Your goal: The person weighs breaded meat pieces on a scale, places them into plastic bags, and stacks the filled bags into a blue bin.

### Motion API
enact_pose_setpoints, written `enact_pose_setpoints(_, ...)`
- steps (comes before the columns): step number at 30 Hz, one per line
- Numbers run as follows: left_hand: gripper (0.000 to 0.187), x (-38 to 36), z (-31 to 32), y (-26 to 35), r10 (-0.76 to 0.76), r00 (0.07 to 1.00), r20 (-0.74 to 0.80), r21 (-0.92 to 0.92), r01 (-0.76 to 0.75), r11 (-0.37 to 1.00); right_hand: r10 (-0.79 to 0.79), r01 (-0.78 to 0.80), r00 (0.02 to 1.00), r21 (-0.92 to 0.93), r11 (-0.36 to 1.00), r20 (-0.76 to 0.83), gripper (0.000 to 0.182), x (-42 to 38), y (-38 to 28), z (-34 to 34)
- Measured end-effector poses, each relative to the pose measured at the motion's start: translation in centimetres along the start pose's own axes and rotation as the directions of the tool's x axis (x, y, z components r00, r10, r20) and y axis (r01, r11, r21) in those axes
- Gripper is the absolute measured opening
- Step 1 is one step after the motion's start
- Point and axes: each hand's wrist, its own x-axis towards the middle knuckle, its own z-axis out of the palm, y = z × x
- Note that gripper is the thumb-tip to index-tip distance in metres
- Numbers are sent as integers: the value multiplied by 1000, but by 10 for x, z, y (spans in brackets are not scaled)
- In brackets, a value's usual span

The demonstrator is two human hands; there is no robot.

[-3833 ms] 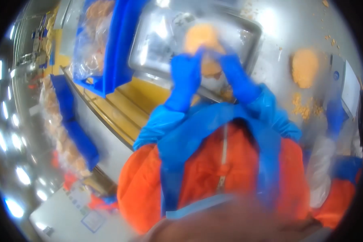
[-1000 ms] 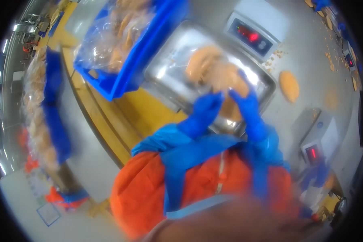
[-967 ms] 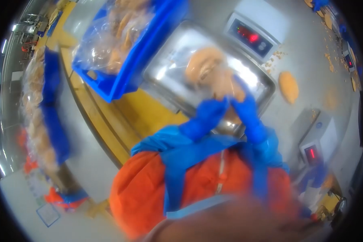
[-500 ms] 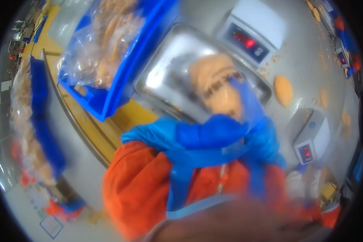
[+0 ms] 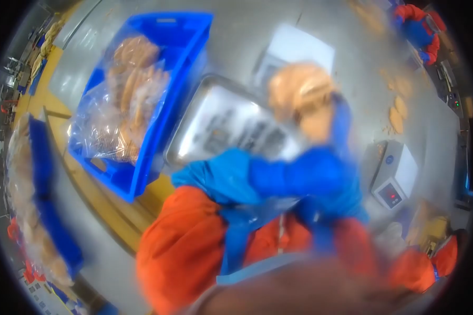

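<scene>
A clear plastic bag of tan, breaded-looking patties (image 5: 302, 97) is held up in front of me, smeared by motion. My right hand (image 5: 341, 126), in a blue glove, grips its right edge. Across my chest reaches my left arm, and my gloved left hand (image 5: 323, 165) is closed at the bag's lower end; its fingertips are hidden. Behind and left of the bag lies a shiny metal tray (image 5: 192, 123). A white scale (image 5: 299, 47) stands beyond, partly covered by the bag.
At the left stands a blue crate (image 5: 142, 173) holding filled clear bags (image 5: 123, 105). Another scale (image 5: 397, 176) with a red display is at the right. Loose patties (image 5: 397, 115) and crumbs lie on the metal table (image 5: 236, 47). A co-worker in orange (image 5: 418, 31) is at the far right.
The bag has moved up and right, from over the tray to in front of the scale. Both my hands moved along with it. My view has shifted, showing more of the blue crate.
</scene>
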Motion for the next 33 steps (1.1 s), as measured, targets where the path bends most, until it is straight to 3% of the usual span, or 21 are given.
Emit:
enact_pose_setpoints(2,16,38,-35,-12,83,986,-142,-65,-93,994,-79,83,995,-58,995,68,34,44,-24,6)
enact_pose_setpoints(3,15,57,-65,9,193,973,-123,518,-102,849,-111,121,988,-98,988,103,34,64,-33,11)
enact_pose_setpoints(4,17,72,-79,-16,244,962,-123,492,-155,857,-134,153,982,-144,978,137,35,83,-41,15)
enact_pose_setpoints(5,30,82,-86,-48,112,979,-172,105,-94,990,-143,172,977,-188,967,158,35,96,-47,18)
enact_pose_setpoints(7,30,90,-102,-43,43,995,-88,656,25,754,-145,194,971,-269,943,192,36,114,-65,16)
enact_pose_setpoints(8,30,85,-102,-43,45,995,-87,659,24,752,-152,203,970,-289,936,192,37,116,-69,7)
enact_pose_setpoints(10,33,51,-87,-20,359,809,-466,582,-25,813,-173,201,977,-279,939,124,38,83,-66,-27)
enact_pose_setpoints(11,36,23,-83,-19,242,815,-527,425,6,905,-179,187,982,-249,950,57,38,58,-62,-47)
enact_pose_setpoints(12,40,-7,-78,-23,118,817,-564,256,37,966,-258,257,965,-39,966,-38,32,27,-54,-68)
enact_pose_setpoints(13,41,-36,-67,-40,-110,832,-544,70,175,982,-276,277,939,-24,961,-206,27,-7,-50,-84)
enact_pose_setpoints(14,41,-62,-54,-61,-333,814,-476,-112,320,941,-370,342,894,-150,928,-251,24,-27,-32,-110)
enact_pose_setpoints(15,41,-82,-40,-75,-353,809,-471,-125,335,934,-297,264,888,-139,954,-351,23,-47,-28,-119)
enact_pose_setpoints(17,38,-107,-21,-90,-531,836,-136,-138,515,846,-224,174,890,-157,972,-397,23,-70,-8,-144)
enact_pose_setpoints(18,38,-105,-26,-87,-537,833,-130,-139,521,842,-162,149,879,-65,987,-448,24,-78,3,-153)
enact_pose_setpoints(19,37,-96,-37,-83,-505,856,-112,11,509,861,-97,128,865,30,991,-492,25,-85,14,-161)
enact_pose_setpoints(21,33,-74,-49,-106,-628,755,-189,-646,386,658,-113,125,882,-4,992,-458,26,-95,33,-166)
enact_pose_setpoints(23,31,-33,-70,-118,-580,774,-256,-758,212,618,-68,104,885,52,993,-461,27,-101,45,-161)
enact_pose_setpoints(27,30,76,-97,-160,-335,925,-180,-245,288,926,-10,42,955,102,994,-296,29,-106,31,-110)
enact_pose_setpoints(30,31,106,-121,-191,-223,972,-77,0,224,975,6,-5,989,8,1000,-147,28,-110,11,-86)
enact_pose_setpoints(32,31,116,-162,-168,-32,996,-84,204,49,978,-13,9,997,-68,998,-69,28,-118,12,-90)
enact_pose_setpoints(33,31,118,-184,-118,91,988,-121,379,-39,925,-13,10,1000,-145,989,-25,28,-122,13,-94)
